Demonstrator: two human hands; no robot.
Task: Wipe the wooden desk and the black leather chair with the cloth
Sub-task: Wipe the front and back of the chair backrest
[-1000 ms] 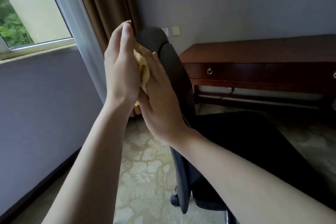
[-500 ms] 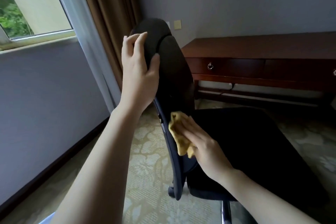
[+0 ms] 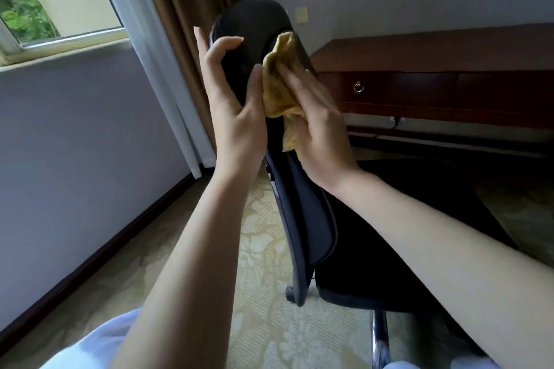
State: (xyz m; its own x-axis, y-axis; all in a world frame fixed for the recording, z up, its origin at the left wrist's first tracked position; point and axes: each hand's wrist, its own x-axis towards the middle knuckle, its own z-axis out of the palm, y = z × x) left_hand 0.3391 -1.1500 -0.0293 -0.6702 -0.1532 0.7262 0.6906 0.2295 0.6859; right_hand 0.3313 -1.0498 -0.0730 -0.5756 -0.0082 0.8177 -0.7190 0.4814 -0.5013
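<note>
Raised since half a second ago from the lower backrest to upper centre of frame: yellow cloth (image 3: 278, 81), pressed against the top of the black leather chair (image 3: 308, 219) by the right hand (image 3: 320, 132), fingers nearly straight and flat over it. Just left of it, left hand (image 3: 230, 111), fingers curled round the chair's top, thumb beside the cloth. At right, well apart, wooden desk (image 3: 434, 48).
</note>
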